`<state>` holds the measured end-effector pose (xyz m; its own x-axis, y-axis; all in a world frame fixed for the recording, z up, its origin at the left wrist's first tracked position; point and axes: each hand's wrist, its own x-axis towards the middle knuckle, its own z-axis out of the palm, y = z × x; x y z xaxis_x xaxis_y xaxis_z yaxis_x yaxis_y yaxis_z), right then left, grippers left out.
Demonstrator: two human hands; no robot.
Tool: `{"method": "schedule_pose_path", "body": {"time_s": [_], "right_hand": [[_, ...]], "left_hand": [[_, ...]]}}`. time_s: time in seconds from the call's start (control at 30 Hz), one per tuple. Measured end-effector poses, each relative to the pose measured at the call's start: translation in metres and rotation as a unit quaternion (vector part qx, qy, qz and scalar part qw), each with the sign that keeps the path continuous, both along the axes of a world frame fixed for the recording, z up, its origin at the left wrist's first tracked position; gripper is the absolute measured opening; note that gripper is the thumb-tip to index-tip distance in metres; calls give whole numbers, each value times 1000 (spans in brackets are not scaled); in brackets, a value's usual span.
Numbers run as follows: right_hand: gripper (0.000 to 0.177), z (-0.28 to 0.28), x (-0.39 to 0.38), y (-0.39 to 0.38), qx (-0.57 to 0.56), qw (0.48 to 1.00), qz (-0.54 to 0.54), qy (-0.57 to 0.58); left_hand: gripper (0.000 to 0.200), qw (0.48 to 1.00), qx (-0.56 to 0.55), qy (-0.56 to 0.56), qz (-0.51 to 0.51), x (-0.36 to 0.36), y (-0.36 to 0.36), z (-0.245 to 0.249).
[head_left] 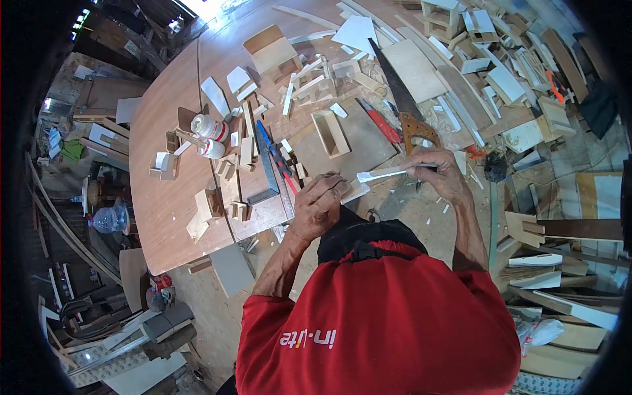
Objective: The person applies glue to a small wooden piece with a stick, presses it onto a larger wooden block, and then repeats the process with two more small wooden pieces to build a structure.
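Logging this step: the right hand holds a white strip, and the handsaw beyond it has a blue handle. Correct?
Not quite. In the head view the right hand holds the white strip, but the handsaw beyond it has a brown wooden handle, not blue.

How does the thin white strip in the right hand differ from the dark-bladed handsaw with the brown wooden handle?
The thin white strip is pinched in the right hand, its tip toward the left hand, which grips a pale wooden piece; the dark-bladed handsaw lies untouched on the wooden table. The strip is short and pale; the handsaw is far longer. The strip lies nearly level; the handsaw runs diagonally. Both are long and narrow.
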<state>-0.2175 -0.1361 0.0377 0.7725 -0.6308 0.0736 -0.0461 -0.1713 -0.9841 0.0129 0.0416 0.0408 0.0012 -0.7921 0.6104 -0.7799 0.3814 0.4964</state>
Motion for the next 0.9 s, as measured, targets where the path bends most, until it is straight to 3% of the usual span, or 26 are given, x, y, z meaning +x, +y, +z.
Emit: {"method": "schedule_pose_path", "body": {"time_s": [0.1, 0.17, 0.4, 0.47, 0.6, 0.67, 0.8, 0.9], "right_hand": [[18, 3, -8, -6, 8, 999, 38, 29], [18, 5, -12, -7, 28, 998, -6, 63], [17, -4, 6, 5, 28, 999, 17, 35], [17, -17, 1, 2, 13, 997, 4, 81], [16, -6, 2, 4, 57, 997, -37, 21], [16, 8, 2, 4, -3, 997, -1, 72], [16, 13, -15, -3, -24, 997, 38, 63], [15, 9, -16, 0, 19, 995, -9, 93]], "left_hand": [[34, 1000, -10, -18, 1, 4, 0, -5], [34, 1000, -13, -20, -4, 3, -1, -9], [34, 999, -32, -22, 8, -1, -4, -6], [34, 999, -37, -16, 13, -1, -4, -7], [36, 999, -17, -35, 11, 2, -5, -11], [37, 999, -11, -45, 7, 3, -8, -12], [35, 998, 0, -52, 35, 6, -7, -12], [34, 998, 10, -41, 44, 8, -5, -16]]}}
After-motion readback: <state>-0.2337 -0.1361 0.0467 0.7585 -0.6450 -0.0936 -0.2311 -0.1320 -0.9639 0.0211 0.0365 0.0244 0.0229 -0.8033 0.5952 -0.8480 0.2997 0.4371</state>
